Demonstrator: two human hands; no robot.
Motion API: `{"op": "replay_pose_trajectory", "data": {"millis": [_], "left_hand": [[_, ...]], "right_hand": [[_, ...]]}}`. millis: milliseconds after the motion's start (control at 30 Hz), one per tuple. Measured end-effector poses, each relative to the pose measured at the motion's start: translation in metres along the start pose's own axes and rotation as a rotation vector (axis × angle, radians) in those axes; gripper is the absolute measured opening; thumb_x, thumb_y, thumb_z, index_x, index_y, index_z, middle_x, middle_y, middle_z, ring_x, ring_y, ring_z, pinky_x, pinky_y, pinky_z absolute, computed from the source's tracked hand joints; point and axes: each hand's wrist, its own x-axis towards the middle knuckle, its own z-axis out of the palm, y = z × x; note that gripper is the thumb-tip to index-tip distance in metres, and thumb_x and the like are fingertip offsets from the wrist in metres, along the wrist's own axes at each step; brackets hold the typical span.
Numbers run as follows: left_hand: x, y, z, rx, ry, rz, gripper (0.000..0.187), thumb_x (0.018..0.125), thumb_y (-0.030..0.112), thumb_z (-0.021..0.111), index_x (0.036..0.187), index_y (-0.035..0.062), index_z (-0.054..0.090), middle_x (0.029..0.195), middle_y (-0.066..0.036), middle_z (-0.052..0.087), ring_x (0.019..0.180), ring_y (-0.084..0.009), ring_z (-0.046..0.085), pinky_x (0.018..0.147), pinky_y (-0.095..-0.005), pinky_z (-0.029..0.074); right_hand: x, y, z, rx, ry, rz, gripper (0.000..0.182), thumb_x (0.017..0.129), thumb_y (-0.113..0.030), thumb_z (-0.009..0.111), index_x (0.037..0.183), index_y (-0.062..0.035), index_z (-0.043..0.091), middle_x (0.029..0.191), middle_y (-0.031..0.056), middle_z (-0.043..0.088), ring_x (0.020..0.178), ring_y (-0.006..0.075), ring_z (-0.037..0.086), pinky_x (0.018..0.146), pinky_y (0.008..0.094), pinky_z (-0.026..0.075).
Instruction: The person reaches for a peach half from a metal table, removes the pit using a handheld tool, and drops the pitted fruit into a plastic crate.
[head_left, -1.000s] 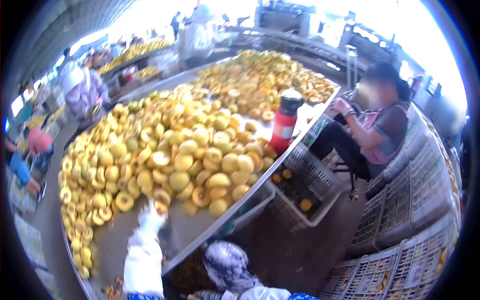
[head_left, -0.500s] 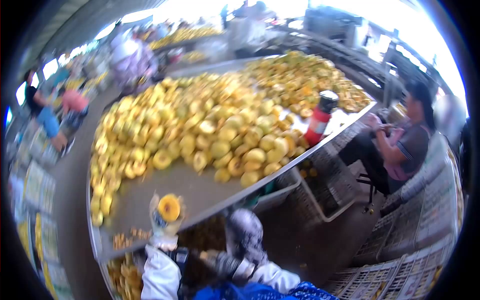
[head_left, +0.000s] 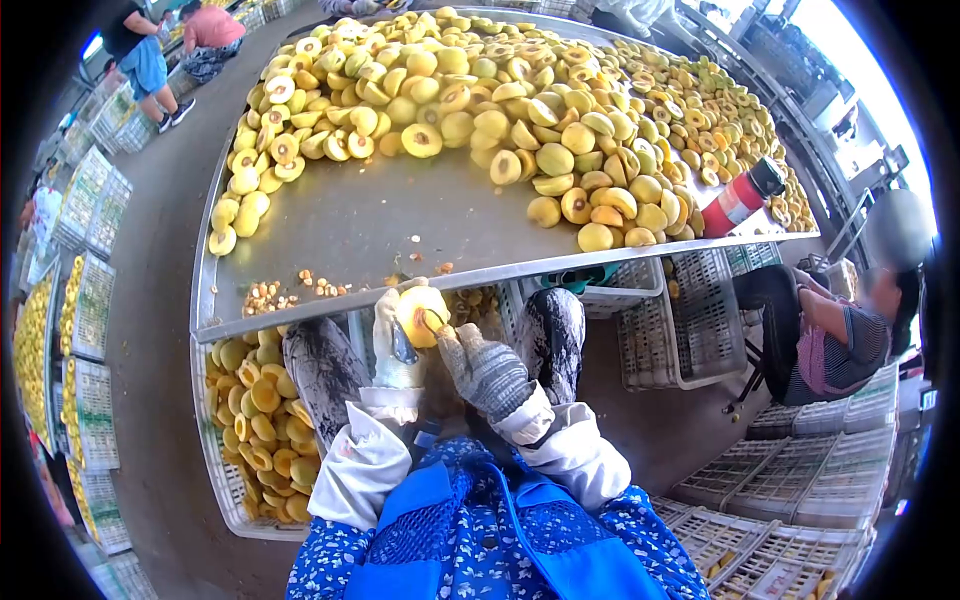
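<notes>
My left hand [head_left: 388,345], in a pale glove, grips a yellow peach half [head_left: 412,309] with its cut face turned up, just off the table's front edge. My right hand [head_left: 490,372], in a grey knitted glove, is closed around a small tool [head_left: 433,321]. Only the dark, curved tip of that tool shows, at the middle of the cut face; its handle is hidden in the fingers. Beyond my hands is a metal table [head_left: 370,220] with a large heap of peach halves [head_left: 500,110] along its far side.
Peach pits [head_left: 265,297] lie by the table's front left corner. A crate of peach halves [head_left: 262,420] stands below, left of my knees. A red bottle [head_left: 740,200] is at the right edge. A seated person [head_left: 840,330] is at right, near stacked crates [head_left: 790,470].
My view has tipped down toward my lap. My left hand has drawn the peach half back from over the table, and my right hand has brought the tool to it.
</notes>
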Motion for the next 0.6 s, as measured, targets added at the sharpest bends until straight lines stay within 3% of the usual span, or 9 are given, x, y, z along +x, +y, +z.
{"op": "replay_pose_trajectory", "data": {"millis": [67,100,267,400,433,500,600], "left_hand": [[-0.001,-0.008,-0.009,-0.076,0.074,0.006,0.047,0.093,0.037,0.042,0.113,-0.0034,0.054,0.100,-0.017,0.062,0.085,-0.0272,0.062,0.080,-0.0341,0.052],[-0.001,-0.011,-0.012,-0.112,0.110,0.009,0.046,0.093,0.037,0.042,0.114,-0.0035,0.054,0.100,-0.017,0.062,0.087,-0.0267,0.062,0.081,-0.0333,0.052],[0.000,-0.028,-0.026,-0.013,0.249,0.096,0.043,0.092,0.037,0.044,0.108,-0.0003,0.057,0.091,-0.013,0.062,0.077,-0.0217,0.060,0.075,-0.0320,0.051],[-0.001,-0.043,-0.027,0.310,0.382,0.372,0.040,0.093,0.037,0.045,0.106,0.0016,0.058,0.089,-0.009,0.060,0.077,-0.0195,0.057,0.073,-0.0311,0.049],[-0.016,-0.027,0.008,0.309,0.348,0.410,0.038,0.095,0.035,0.042,0.103,0.0006,0.058,0.097,-0.008,0.058,0.085,-0.0167,0.055,0.078,-0.0286,0.048],[-0.019,-0.026,0.015,0.325,0.393,0.396,0.038,0.095,0.035,0.045,0.101,0.0005,0.058,0.095,-0.007,0.058,0.084,-0.0152,0.054,0.076,-0.0283,0.048],[-0.017,-0.029,0.016,0.292,0.453,0.364,0.038,0.094,0.036,0.047,0.097,0.0005,0.060,0.091,-0.006,0.060,0.079,-0.0131,0.055,0.071,-0.0272,0.048]], "right_hand": [[0.001,-0.003,0.009,0.022,-0.064,0.124,0.027,0.088,-0.016,0.051,0.112,-0.0056,0.057,0.092,0.0161,0.058,0.056,0.0286,0.058,0.047,0.0395,0.046],[-0.001,-0.003,0.011,-0.037,-0.060,0.017,0.026,0.088,-0.015,0.050,0.111,-0.0041,0.056,0.092,0.0175,0.057,0.060,0.0301,0.059,0.050,0.0405,0.047],[-0.005,-0.008,0.018,-0.007,-0.058,-0.076,0.030,0.086,-0.011,0.049,0.115,-0.0016,0.053,0.096,0.0184,0.056,0.064,0.0313,0.060,0.052,0.0405,0.048],[-0.011,-0.010,0.020,-0.123,-0.028,-0.134,0.032,0.085,-0.009,0.049,0.115,0.0007,0.051,0.095,0.0204,0.055,0.065,0.0324,0.059,0.053,0.0397,0.048],[-0.011,-0.013,0.017,-0.096,-0.038,-0.116,0.031,0.085,-0.009,0.049,0.114,0.0011,0.051,0.096,0.0216,0.054,0.064,0.0326,0.059,0.052,0.0397,0.048],[-0.010,-0.017,0.010,-0.044,-0.060,-0.084,0.030,0.085,-0.010,0.050,0.113,0.0020,0.051,0.098,0.0240,0.054,0.063,0.0330,0.059,0.051,0.0398,0.048],[-0.005,-0.009,0.017,-0.023,-0.271,0.129,0.030,0.085,-0.012,0.051,0.111,0.0015,0.052,0.101,0.0250,0.055,0.061,0.0315,0.060,0.048,0.0403,0.047]]}}
